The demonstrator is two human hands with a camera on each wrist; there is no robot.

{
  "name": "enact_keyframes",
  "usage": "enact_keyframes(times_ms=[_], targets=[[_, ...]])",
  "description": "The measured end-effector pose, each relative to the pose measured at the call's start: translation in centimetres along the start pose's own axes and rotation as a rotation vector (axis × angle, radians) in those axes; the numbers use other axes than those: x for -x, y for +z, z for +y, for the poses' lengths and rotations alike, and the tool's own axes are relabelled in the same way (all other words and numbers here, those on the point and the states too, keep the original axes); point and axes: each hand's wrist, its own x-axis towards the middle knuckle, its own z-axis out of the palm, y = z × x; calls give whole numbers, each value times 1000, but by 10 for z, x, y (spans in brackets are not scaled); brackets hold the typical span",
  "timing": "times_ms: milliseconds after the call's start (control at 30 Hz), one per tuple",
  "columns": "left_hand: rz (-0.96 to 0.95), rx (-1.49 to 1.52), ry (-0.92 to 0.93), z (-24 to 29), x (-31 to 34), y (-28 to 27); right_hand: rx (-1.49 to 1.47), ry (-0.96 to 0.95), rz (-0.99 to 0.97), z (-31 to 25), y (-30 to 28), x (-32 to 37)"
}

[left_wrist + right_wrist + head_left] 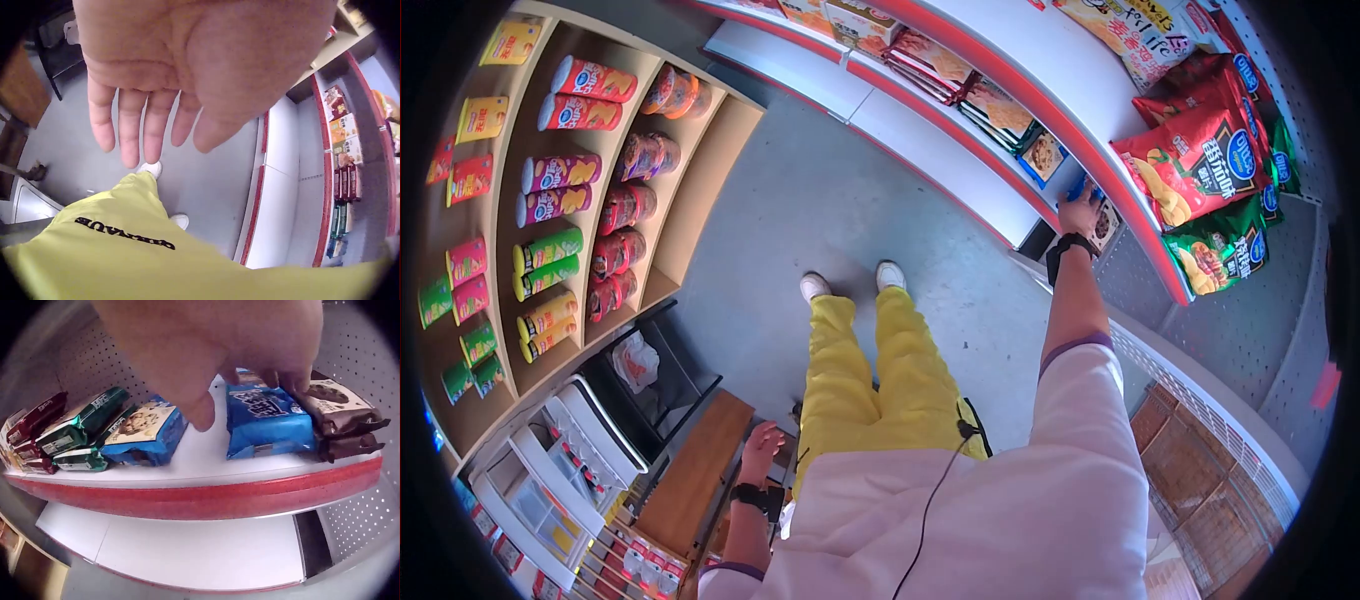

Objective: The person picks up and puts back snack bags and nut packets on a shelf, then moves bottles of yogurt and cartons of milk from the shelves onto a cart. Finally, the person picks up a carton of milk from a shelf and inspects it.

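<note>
At left, the left hand [200, 56] is held empty, fingers straight and slightly spread. On the right-hand shelf [200, 453] are seen at least three dark red packets [39, 419], at least two green packets [81, 428], one cream-and-blue packet [147, 431], then at least one blue packet [269, 425], its far end overhung by the right hand [219, 337]. The right thumb is spread leftward; whether the packet is pinched cannot be told. Two brown packets [350, 419] are stacked rightmost. The blue packet is apparently being reached for or adjusted; the thumb's closing against its side would be called for.

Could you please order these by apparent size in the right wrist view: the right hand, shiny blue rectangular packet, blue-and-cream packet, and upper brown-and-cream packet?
1. Right hand: largest, being near the camera.
2. Shiny blue rectangular packet.
Unranked: blue-and-cream packet and upper brown-and-cream packet; they look alike.
</note>
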Motion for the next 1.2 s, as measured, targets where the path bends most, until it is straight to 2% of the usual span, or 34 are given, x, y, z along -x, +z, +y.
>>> enact_keyframes(times_ms=[67, 133, 233, 467, 533, 600, 667, 800, 833, 867, 933, 1000, 1067, 1100, 1167, 1200], targets=[[-6, -3, 20, 5, -2, 1, 5, -28, -183, -4, -5, 7], [1, 28, 19, 10, -5, 3, 42, -40, -167, -7, 2, 8], [-20, -23, 29, 20, -9, 5, -123, -150, -56, -10, 10, 12], [-42, -84, 71, 29, -17, 6, -176, -138, -101, -18, 5, 18], [-63, -60, 107, 30, -19, 5, -376, -245, -104, -11, 1, 20], [-63, -68, 109, 33, -18, 7, -439, -272, -73, -2, -16, 26], [-60, -74, 111, 33, -18, 8, -202, -203, 79, 10, -34, 28], [-60, -62, 93, 30, -17, 11, -135, 336, 150, 46, -29, 27], [-53, -69, 89, 30, -16, 12, -166, 367, 108, 57, -18, 23], [-50, -67, 86, 30, -15, 13, -165, 365, 104, 69, -11, 17], [-45, -58, 95, 30, -13, 13, -267, 362, -67, 68, -15, 16], [-42, -91, 80, 32, -12, 13, -209, 304, -51, 66, -19, 16], [-50, -129, 72, 35, -12, 13, -290, 345, 144, 66, -21, 12], [-51, -106, 63, 37, -13, 14, -290, 348, 149, 64, -25, 12], [-55, -85, 55, 38, -15, 15, -413, 189, 211, 54, -29, 17], [-66, -82, 66, 37, -17, 15, -413, 191, 215, 47, -28, 18]])
